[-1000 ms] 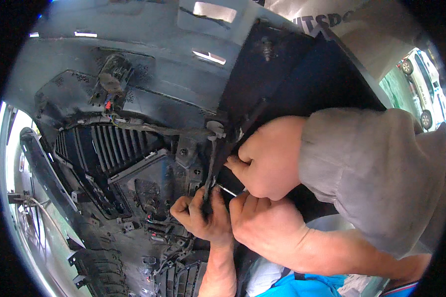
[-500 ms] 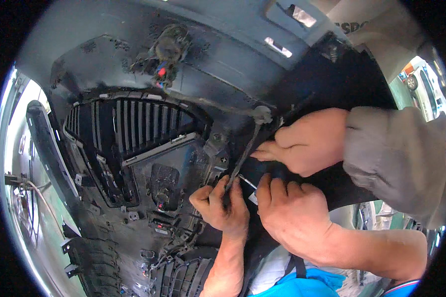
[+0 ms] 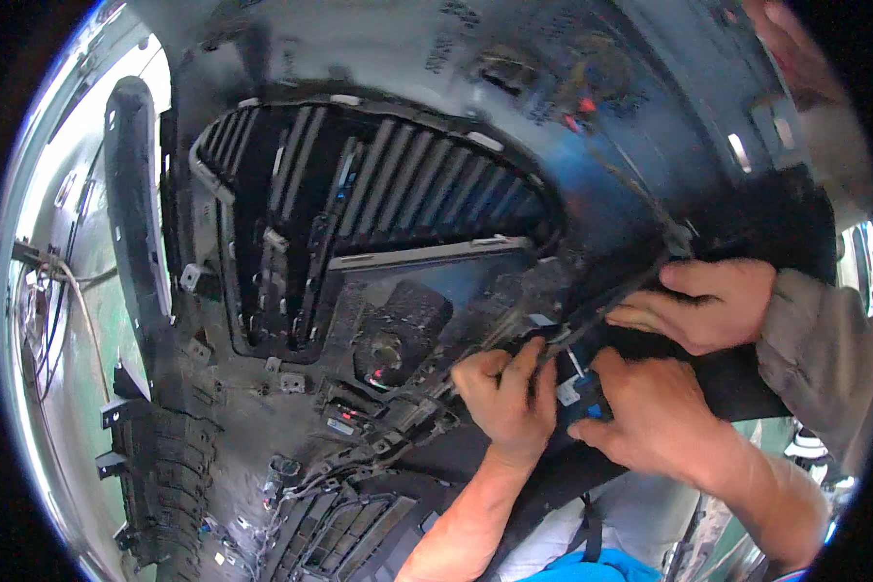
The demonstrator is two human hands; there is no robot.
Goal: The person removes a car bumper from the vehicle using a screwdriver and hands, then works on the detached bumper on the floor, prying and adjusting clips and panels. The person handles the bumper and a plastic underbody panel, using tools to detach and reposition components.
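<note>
Fingers (image 3: 529,364) of the left hand (image 3: 509,407) were curled tight around the lower end of a thin dark rod (image 3: 592,315), which looked like a strip of wiring or trim; what it was exactly could not be told. Its long axis ran on a slant, from the lower left at the left hand up toward the right. The right hand (image 3: 655,412) sat just beside the left, its fingers bent and pressed onto a black panel (image 3: 786,233) near a small white tag (image 3: 569,393); whether they gripped anything could not be told. A second person's hand (image 3: 713,301), in a grey sleeve (image 3: 820,354), rested flat on the upper end of the rod. All three hands lay against the dusty inside of a car bumper (image 3: 291,407), right of its ribbed black grille (image 3: 388,204).
</note>
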